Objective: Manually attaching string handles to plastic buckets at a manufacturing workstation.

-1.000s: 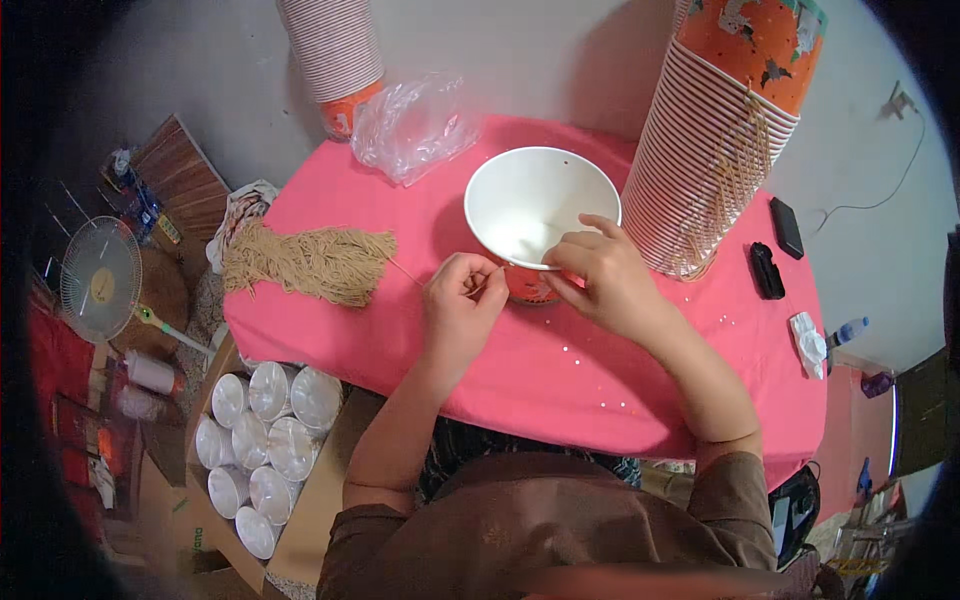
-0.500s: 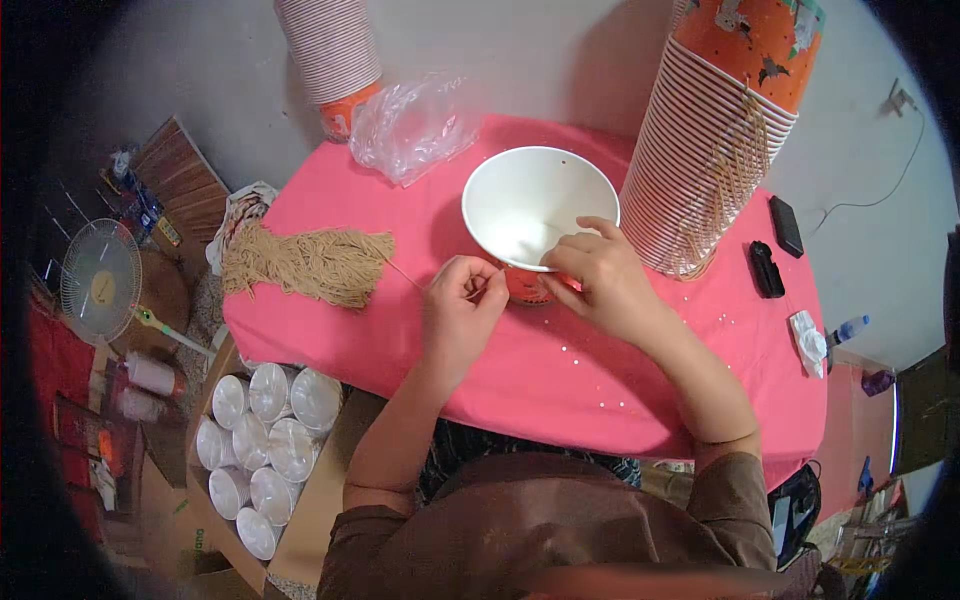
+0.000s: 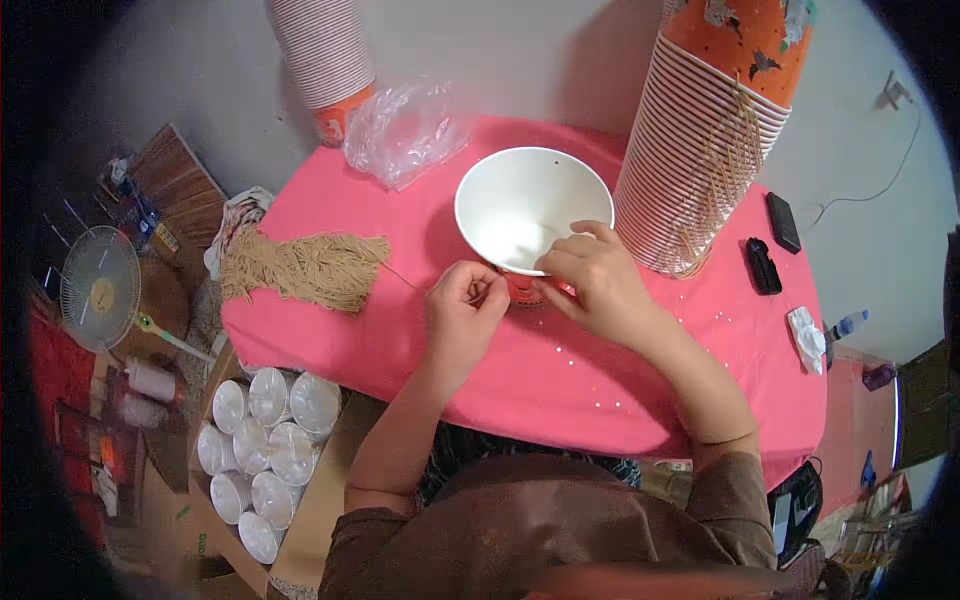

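A paper bucket [image 3: 510,200], white inside with an orange printed outside, stands tilted toward me on the pink-covered table. My right hand [image 3: 595,280] grips its near right rim, some fingers inside and the thumb outside. At the near left of the rim, my left hand [image 3: 462,312] is closed in a pinch on a thin tan cord [image 3: 402,276]. The cord's tail runs left from this hand toward a bundle of tan cords [image 3: 305,268] lying on the table. A small hole shows in the bucket's far wall. Fingers hide the cord's tip.
A tall stack of nested buckets [image 3: 690,150] with tan cords hanging from it stands at right; a smaller stack [image 3: 322,55] is far left, beside a clear plastic bag [image 3: 408,135]. Black items and a white tissue [image 3: 806,340] lie right. A carton of wrapped cups [image 3: 250,445] sits lower left.
The whole view shifts slightly left. Both hands stay at the bucket's near rim, and the left fingers come a little closer to its wall.
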Motion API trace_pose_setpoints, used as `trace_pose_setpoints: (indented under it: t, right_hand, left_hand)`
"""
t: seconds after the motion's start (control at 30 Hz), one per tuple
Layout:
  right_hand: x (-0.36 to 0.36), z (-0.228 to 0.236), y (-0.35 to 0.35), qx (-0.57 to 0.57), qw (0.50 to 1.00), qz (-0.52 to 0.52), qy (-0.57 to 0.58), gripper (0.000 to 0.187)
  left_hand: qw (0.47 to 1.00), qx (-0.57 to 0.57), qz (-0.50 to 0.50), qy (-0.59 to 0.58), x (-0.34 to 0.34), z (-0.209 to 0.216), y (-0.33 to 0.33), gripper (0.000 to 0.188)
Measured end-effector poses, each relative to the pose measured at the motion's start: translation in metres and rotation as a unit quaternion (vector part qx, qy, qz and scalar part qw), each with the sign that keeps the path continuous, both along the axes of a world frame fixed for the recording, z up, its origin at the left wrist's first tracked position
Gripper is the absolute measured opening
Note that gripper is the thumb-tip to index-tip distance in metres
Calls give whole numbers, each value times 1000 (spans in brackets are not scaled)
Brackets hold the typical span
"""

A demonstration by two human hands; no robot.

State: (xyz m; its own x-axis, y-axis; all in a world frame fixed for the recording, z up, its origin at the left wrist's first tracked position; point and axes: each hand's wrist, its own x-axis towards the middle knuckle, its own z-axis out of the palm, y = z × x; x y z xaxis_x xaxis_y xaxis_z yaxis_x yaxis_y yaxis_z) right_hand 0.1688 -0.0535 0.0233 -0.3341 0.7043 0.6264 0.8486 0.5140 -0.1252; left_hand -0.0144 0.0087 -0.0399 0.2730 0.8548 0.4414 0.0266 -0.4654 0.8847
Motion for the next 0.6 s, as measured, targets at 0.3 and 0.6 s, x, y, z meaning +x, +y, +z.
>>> trace_pose_setpoints:
  t: [0.3, 0.6]
  right_hand:
    - [1, 0, 1, -1, 1000, -10, -11, 13]
    - [0, 2, -1, -22, 1000, -7, -10, 13]
  left_hand:
    - [1000, 23, 7, 19, 0, 1, 3, 8]
    - [1000, -9, 15, 7, 0, 3, 2, 10]
